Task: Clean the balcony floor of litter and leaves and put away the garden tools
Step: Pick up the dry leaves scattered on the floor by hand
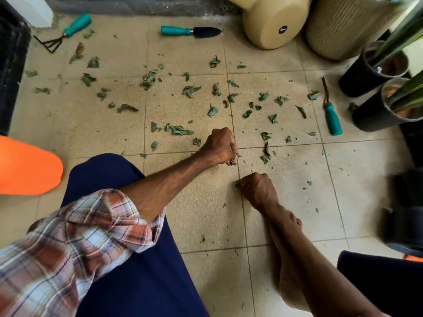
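The left hand (219, 145) clutches crumpled green leaf scraps (234, 161) just beyond the right hand (257, 189), whose curled fingers pinch a small green leaf bit (237, 185) on the beige floor tiles (206, 213).

There is one camera, and it sits on the person's head. It looks forward and down at the tiled floor (194, 213). It is close to the hands. The left hand (219, 145) and the right hand (256, 188) are near the middle of the picture, and the leaf bits (233, 162) in the left fingers show plainly. The person's knee (137, 259) fills the bottom. The far edge of the floor runs along the top. The lens is wide, so it takes in the black crate (11, 65) at the left and the pots (366, 74) at the right.
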